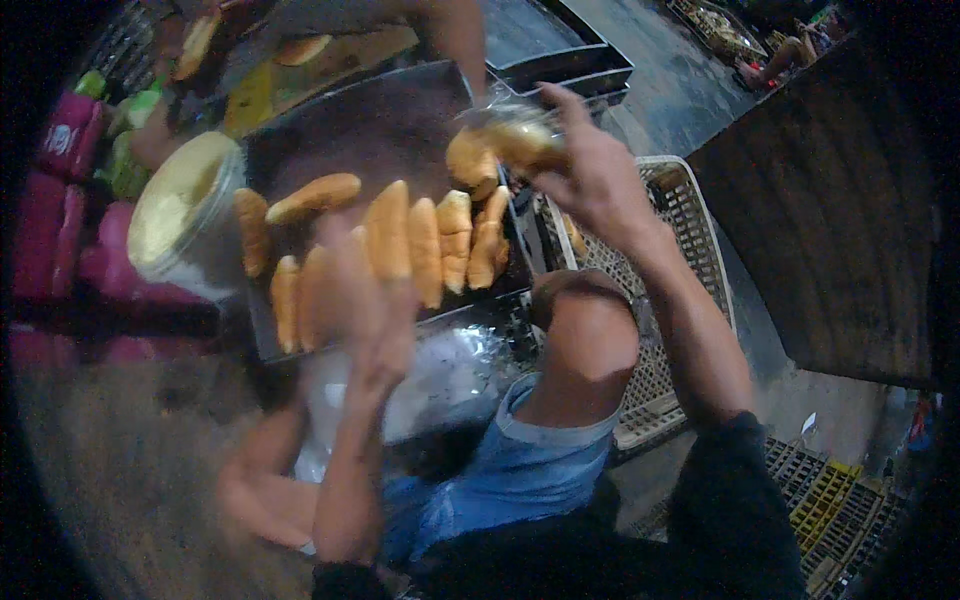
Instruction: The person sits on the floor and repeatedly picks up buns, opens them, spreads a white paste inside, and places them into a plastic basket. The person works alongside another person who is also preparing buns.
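Note:
A dark tray (pixel 340 125) in front of me holds several long golden bread rolls (pixel 425 255), most lying side by side along its near half. My right hand (pixel 600 180) is raised over the tray's right side, its fingers closed around a clear plastic bag (pixel 515 125) with bread inside. Another bread roll (pixel 471 162) lies against the bag's left end. Over the rolls at the near edge is my left hand (pixel 350 300), smeared by motion, so its fingers and anything in them cannot be made out. Clear plastic bags (pixel 430 385) lie below the tray, near my lap.
A white tub of pale yellow cream (pixel 185 210) stands left of the tray. Across from me another person's arm (pixel 450 35) and bread show. A beige plastic crate (pixel 700 230) stands at the right, beside a dark board (pixel 820 210). Pink bundles (pixel 65 220) are at the left.

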Demonstrator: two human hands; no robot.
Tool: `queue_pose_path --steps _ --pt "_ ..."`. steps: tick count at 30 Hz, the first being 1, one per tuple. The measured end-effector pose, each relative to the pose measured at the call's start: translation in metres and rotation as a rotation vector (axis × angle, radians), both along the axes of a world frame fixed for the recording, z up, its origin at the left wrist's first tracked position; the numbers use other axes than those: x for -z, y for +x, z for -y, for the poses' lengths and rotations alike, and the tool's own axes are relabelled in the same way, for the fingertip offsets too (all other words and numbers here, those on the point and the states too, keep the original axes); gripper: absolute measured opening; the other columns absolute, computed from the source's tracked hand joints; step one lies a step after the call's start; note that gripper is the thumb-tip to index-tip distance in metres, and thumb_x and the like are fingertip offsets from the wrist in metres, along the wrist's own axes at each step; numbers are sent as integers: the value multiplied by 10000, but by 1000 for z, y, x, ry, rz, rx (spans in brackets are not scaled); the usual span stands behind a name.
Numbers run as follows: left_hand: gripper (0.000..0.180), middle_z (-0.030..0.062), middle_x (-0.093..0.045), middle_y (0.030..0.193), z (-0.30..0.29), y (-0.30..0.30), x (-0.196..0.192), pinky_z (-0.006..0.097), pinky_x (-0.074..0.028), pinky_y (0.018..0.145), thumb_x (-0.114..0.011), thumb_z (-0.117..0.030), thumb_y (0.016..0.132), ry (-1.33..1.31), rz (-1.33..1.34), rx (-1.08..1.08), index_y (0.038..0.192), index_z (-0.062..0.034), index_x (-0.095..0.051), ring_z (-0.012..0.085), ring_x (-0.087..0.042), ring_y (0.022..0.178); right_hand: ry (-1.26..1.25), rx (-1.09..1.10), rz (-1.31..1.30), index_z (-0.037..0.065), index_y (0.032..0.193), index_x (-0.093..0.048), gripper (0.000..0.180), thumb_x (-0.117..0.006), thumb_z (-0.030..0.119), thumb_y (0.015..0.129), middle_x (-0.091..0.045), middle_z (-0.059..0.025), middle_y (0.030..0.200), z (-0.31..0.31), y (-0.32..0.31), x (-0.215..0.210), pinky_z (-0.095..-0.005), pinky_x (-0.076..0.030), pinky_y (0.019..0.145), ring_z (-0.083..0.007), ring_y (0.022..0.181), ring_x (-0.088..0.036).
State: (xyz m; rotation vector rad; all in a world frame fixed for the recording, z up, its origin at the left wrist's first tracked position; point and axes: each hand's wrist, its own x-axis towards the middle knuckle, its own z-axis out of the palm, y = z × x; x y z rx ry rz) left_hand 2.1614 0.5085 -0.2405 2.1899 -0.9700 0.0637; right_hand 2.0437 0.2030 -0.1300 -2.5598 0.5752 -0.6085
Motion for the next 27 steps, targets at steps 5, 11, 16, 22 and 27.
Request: queue_pose_path --steps 5,11,16,22,27 --pt "621 241 -396 1441 -185 49 113 469 -409 1088 -465 -358 1029 -7 47 -648 1504 3 -295 346 -488 1249 54 560 -566 50 1153 -519 479 -730 284 792 -693 -251 985 115 -54 156 -524 -526 809 -424 939 -678" --pt "651 239 -410 1452 -209 8 123 454 -386 1102 -496 -383 1012 191 -546 -937 1498 9 -313 346 -461 1289 495 438 -584 3 1367 -463 641 -601 440 919 -632 -294 1190 193 -67 349 -520 -465 964 -415 1103 -628" --pt "676 238 -421 1461 -165 -24 96 441 -367 1113 -521 -404 997 226 -710 -843 1493 13 -329 346 -439 1324 6 389 -637 -26 1260 -534 491 -495 390 1003 -623 -156 1023 254 -47 289 -465 -471 929 -281 973 -605" --pt "707 237 -434 1472 -115 -57 71 426 -344 1127 -551 -429 980 168 -865 -752 1488 19 -347 346 -412 1364 462 13 90 2 1388 -498 532 -497 401 1036 -644 -170 1234 181 -53 68 -371 -419 1038 -261 1162 -606" --pt "716 250 -515 1398 -80 -73 53 419 -363 1095 -637 -402 935 -55 -868 -773 1434 54 -400 368 -494 1300 579 -25 182 17 1378 -513 529 -509 411 1024 -606 -169 1313 23 -78 2 -376 -402 1063 -253 1245 -558"
